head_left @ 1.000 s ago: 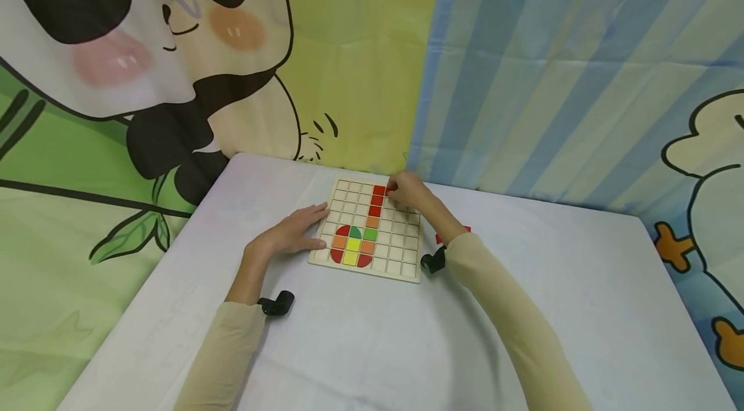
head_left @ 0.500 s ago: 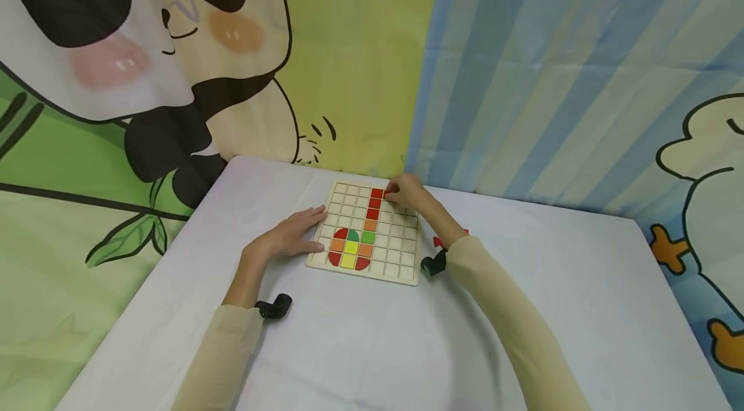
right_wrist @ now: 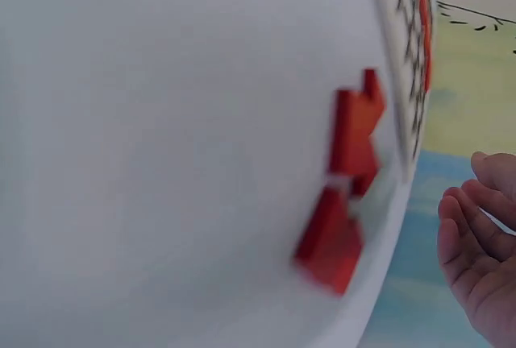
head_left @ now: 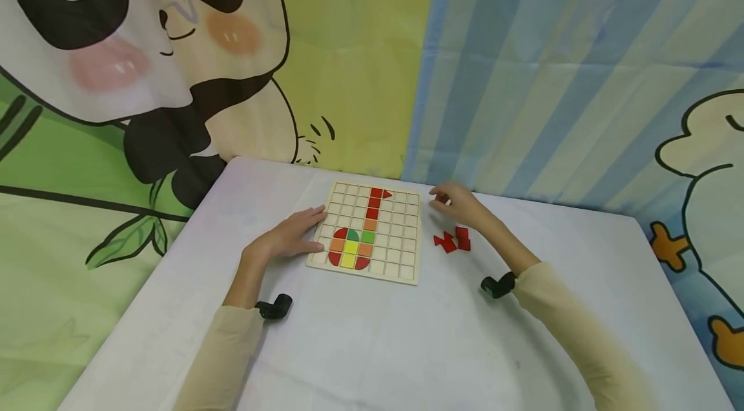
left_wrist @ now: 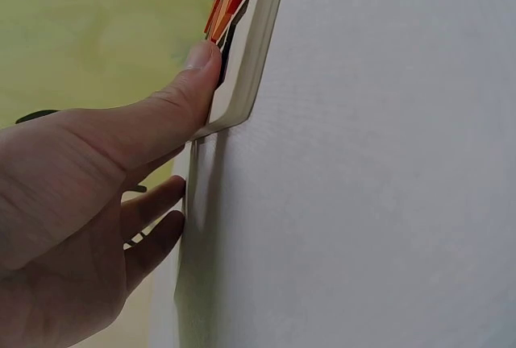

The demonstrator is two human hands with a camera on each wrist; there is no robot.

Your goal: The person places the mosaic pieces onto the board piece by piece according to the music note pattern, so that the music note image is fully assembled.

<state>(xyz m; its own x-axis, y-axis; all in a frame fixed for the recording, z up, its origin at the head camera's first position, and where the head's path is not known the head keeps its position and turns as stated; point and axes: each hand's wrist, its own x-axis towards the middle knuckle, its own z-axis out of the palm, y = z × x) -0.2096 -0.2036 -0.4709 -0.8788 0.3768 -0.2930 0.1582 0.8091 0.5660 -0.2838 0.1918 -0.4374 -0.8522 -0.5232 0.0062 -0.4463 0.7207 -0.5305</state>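
A square wooden grid board [head_left: 401,230] lies on the white table, with red squares, orange, green and yellow pieces and rounded red corners set in its cells. Beside the top red square sits a red triangle [head_left: 387,194]. My left hand [head_left: 287,233] rests at the board's left edge, fingers extended; in the left wrist view its thumb [left_wrist: 181,94] lies over the edge. Off the board's right side, my right hand [head_left: 456,203] hovers with loosely bent fingers and nothing between them. Just below it is a small cluster of loose red pieces [head_left: 462,236], blurred in the right wrist view.
The white table [head_left: 360,340] reaches back to a printed cloth backdrop [head_left: 349,62] with a panda and blue stripes. Each wrist carries a small black camera, like the one on the right wrist [head_left: 496,286].
My right hand has let go of the red triangle at the board's top and moved right, off the board. The loose red pieces now show fully. My left hand has stayed in place.
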